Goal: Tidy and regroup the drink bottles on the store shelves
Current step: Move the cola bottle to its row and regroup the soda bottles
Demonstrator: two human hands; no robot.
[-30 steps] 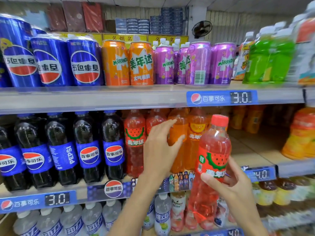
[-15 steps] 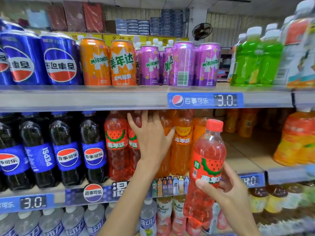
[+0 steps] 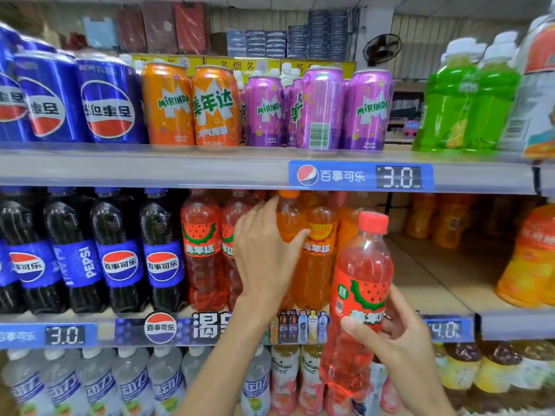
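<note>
My right hand (image 3: 399, 349) grips a red watermelon Mirinda bottle (image 3: 363, 274) by its lower half and holds it upright in front of the middle shelf (image 3: 420, 280). My left hand (image 3: 264, 259) reaches into that shelf. Its fingers curl around the shoulder of an orange Mirinda bottle (image 3: 289, 217), with the thumb on the bottle's front. A second orange bottle (image 3: 318, 265) stands just right of it. Two red watermelon bottles (image 3: 201, 253) stand to its left, the nearer one partly hidden by my left hand.
Pepsi bottles (image 3: 120, 250) fill the middle shelf's left. Pepsi cans (image 3: 108, 106), orange cans (image 3: 192, 106) and purple cans (image 3: 318, 109) line the top shelf beside green bottles (image 3: 468, 100). Orange juice bottles (image 3: 528, 259) stand far right. Clear and pink bottles sit on the bottom shelf.
My left hand has slid right, from lying flat against the red bottles to curling around the orange bottle. The red bottle in my right hand stays at about the same height.
</note>
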